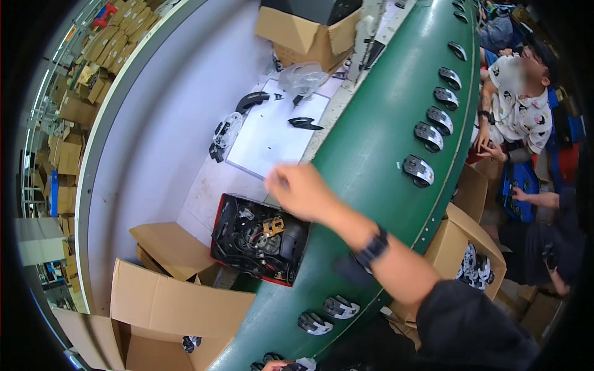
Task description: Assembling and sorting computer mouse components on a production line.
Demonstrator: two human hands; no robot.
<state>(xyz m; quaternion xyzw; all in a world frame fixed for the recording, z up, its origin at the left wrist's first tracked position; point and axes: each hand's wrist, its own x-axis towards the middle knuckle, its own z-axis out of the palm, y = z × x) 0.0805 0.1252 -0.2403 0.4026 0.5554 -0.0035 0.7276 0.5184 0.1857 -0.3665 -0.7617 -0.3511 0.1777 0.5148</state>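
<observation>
My right hand reaches in from the lower right, over the inner edge of the green conveyor belt. Its fingers look curled but are smeared by motion, so I cannot see whether they hold anything. Just below it is a red-edged box of dark parts and cables. Beyond the hand lies a white board with a curved black shell piece on it. At the bottom edge, only the fingers of my left hand show, closed on a grey and black computer mouse.
Several computer mice stand in a row along the belt, with more near me. Open cartons stand at the lower left, the far end and the right. A person sits across the belt.
</observation>
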